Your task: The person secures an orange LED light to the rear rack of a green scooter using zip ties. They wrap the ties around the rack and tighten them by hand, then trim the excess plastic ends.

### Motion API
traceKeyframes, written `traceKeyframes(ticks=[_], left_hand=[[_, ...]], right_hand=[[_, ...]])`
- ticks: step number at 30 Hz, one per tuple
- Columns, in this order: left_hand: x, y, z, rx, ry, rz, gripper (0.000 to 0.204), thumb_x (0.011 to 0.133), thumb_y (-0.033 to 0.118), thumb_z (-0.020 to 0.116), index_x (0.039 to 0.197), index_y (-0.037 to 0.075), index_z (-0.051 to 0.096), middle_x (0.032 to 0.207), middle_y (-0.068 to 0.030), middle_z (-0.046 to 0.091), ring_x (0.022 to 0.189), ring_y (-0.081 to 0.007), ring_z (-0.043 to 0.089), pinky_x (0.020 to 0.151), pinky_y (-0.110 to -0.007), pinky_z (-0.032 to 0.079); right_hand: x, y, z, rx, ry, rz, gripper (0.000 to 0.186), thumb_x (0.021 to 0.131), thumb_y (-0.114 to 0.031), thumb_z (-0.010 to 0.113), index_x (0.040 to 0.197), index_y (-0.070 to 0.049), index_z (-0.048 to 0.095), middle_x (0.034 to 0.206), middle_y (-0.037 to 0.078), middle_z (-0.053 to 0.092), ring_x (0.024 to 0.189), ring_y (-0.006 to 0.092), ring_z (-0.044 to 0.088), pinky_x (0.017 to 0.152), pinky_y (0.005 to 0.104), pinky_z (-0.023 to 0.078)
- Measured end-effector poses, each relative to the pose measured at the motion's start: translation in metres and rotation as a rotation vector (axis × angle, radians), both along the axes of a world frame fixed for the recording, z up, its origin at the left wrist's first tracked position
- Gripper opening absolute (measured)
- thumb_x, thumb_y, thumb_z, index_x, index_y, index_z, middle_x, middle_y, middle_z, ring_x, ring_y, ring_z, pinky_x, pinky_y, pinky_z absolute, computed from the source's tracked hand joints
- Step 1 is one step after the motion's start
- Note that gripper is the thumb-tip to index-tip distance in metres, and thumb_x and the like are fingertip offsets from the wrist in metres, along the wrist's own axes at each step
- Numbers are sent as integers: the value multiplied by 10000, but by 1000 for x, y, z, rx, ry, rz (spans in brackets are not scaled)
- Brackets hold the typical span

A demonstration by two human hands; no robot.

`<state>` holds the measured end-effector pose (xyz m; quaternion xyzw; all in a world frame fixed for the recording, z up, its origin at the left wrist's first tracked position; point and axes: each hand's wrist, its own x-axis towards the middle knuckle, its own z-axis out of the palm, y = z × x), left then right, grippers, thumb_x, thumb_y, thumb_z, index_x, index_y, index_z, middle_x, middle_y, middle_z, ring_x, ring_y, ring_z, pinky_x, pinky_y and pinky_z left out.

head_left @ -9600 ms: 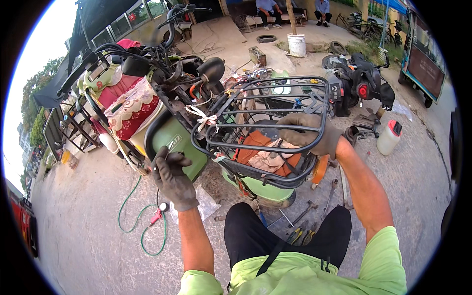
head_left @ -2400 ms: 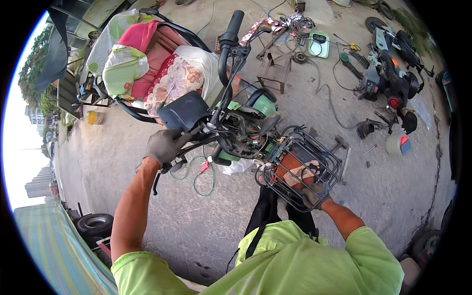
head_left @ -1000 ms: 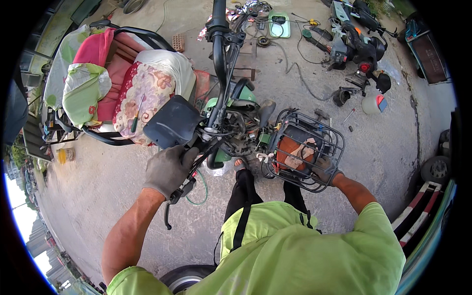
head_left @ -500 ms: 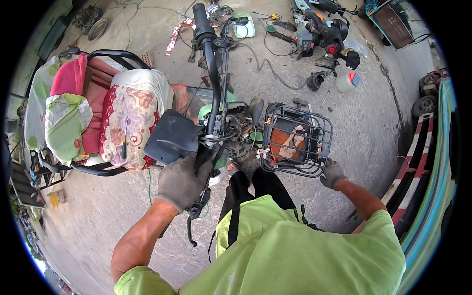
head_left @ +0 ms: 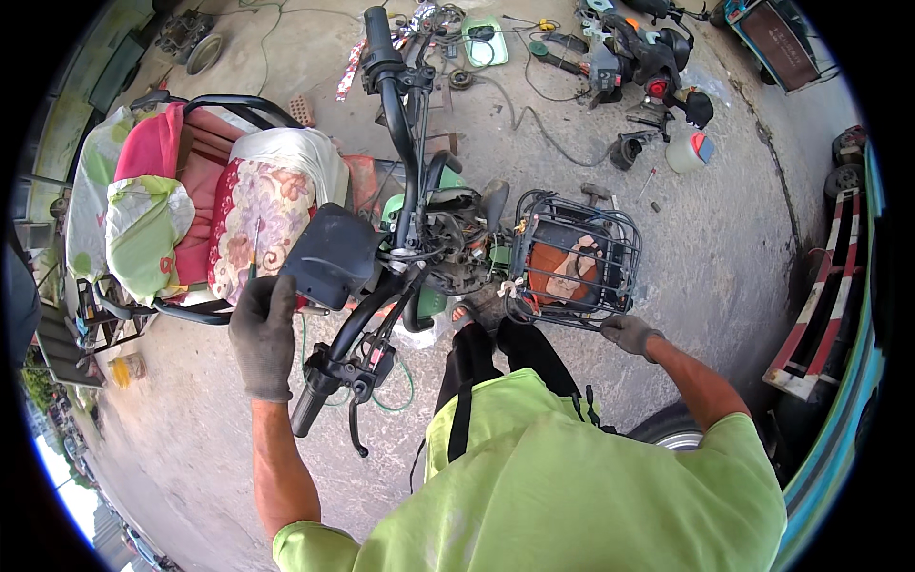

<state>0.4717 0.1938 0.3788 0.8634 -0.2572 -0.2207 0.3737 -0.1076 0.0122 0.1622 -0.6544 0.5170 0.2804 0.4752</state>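
My left hand (head_left: pixel 264 336), in a grey knit glove, is at the near edge of the padded seat. Its thumb stands apart from its fingers, and the fingertips overlap the handle end of a screwdriver (head_left: pixel 254 250) lying on floral cloth; I see no grip on it. Right beside the thumb is a black plastic panel (head_left: pixel 331 255) mounted ahead of the handlebar (head_left: pixel 405 181). My right hand (head_left: pixel 631 337), also gloved, has its fingers closed on the near right rim of a black wire basket (head_left: pixel 624 262). Inside the basket lie orange-brown and tan pieces (head_left: pixel 572 272).
A covered vehicle seat (head_left: pixel 195 224) with black rails stands left. Beyond the bike are a dismantled scooter (head_left: pixel 634 67), a white jug with a red cap (head_left: pixel 688 153), a hammer (head_left: pixel 596 191) and cables. A red-and-white striped frame (head_left: pixel 820 296) runs along the right.
My left hand has let go of the handlebar's middle and moved left to the seat's edge. The near handlebar grip now shows. My right hand stays at the basket, shifted slightly left along its rim.
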Motion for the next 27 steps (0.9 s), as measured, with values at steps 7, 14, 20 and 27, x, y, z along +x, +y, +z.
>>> traceKeyframes(ticks=[7, 14, 20, 27], left_hand=[[30, -4, -59, 35, 585, 135, 548, 992, 436, 649, 1401, 91, 533, 1197, -78, 634, 1011, -210, 682, 769, -366, 608], [29, -6, -96, -166, 748, 86, 504, 999, 209, 655, 1449, 24, 522, 1295, -170, 622, 1180, -290, 640, 928, -415, 600], [13, -23, -54, -250, 206, -107, 413, 977, 281, 713, 1220, -48, 651, 1084, -89, 697, 933, -149, 641, 834, -314, 518], [21, -35, -60, -398, 264, -145, 438, 957, 275, 755, 1215, -51, 619, 1082, -74, 673, 929, -135, 630, 843, -301, 540]], right_hand=[[-35, 12, -39, -42, -22, -294, 383, 987, -312, 646, 1223, -16, 707, 1090, 103, 740, 978, 197, 666, 900, 346, 522], [-48, 68, -37, -50, -47, -626, 386, 988, -286, 656, 1232, 12, 690, 1053, 65, 735, 898, 138, 640, 834, 304, 527], [-21, 139, -39, 81, -4, -785, 384, 1004, -264, 645, 1281, 2, 664, 1084, 64, 729, 908, 141, 647, 821, 308, 536], [9, 174, -42, 84, -62, -818, 381, 983, -275, 666, 1245, 2, 688, 1062, 73, 736, 903, 160, 663, 844, 316, 545]])
